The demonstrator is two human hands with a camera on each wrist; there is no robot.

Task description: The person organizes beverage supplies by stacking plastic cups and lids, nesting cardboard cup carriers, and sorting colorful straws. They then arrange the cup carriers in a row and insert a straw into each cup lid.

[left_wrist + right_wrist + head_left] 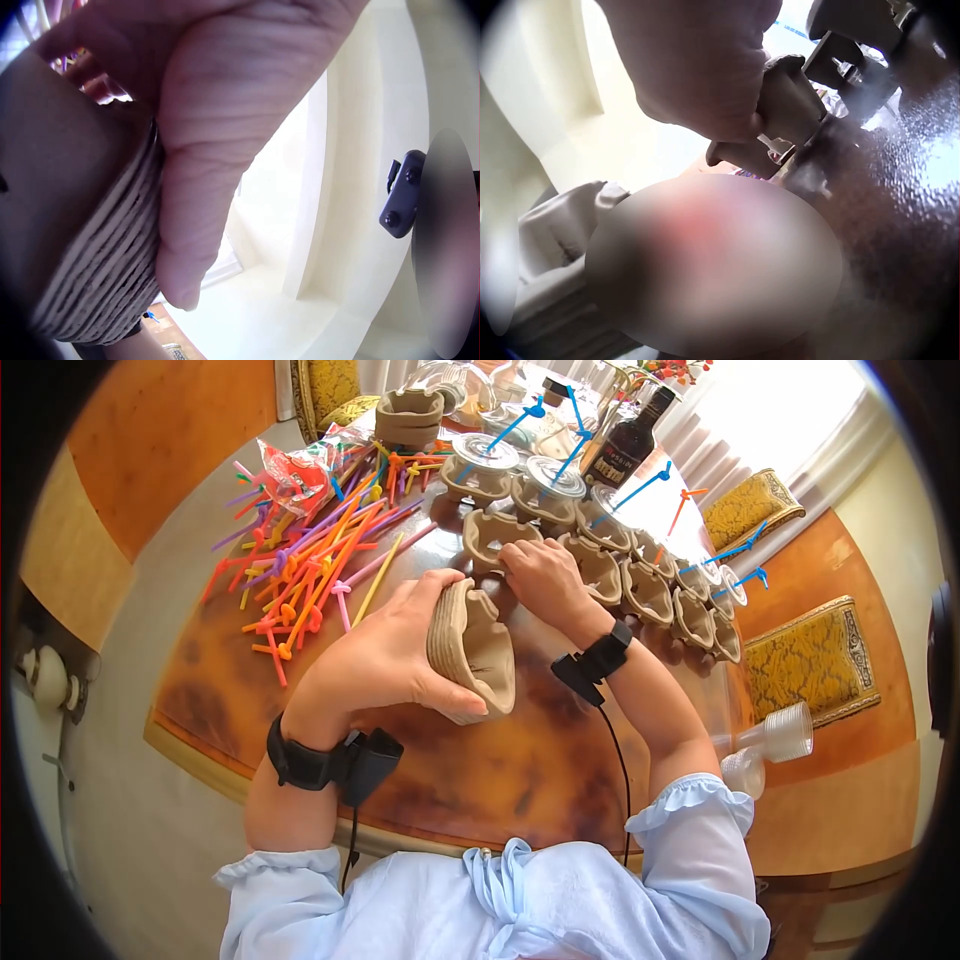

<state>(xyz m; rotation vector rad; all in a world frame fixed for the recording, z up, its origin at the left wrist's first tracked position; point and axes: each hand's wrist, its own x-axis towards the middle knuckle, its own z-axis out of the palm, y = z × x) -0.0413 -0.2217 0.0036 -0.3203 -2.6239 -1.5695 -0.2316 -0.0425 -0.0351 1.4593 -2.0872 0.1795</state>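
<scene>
A nested stack of brown moulded-pulp cup carriers [447, 650] is tilted on its side in my left hand [370, 650], the thumb along its near edge. Up close in the left wrist view, the layered edges of the stack [112, 255] lie against that thumb. My right hand [548, 582] pinches the rim of a single pulp cup carrier [482, 543] on the table, at the near left end of a row. The right wrist view shows the curled fingers over this carrier's wall [791, 101]; part of the picture there is blurred out.
More pulp carriers [646, 592] line up to the right, some with lidded clear cups [555, 478] and blue straws. Colourful straws [310, 575] lie in a heap at left beside a red-and-clear bag [300, 475]. A dark bottle [625, 445] stands behind. Nested clear cups [785, 735] lie at right.
</scene>
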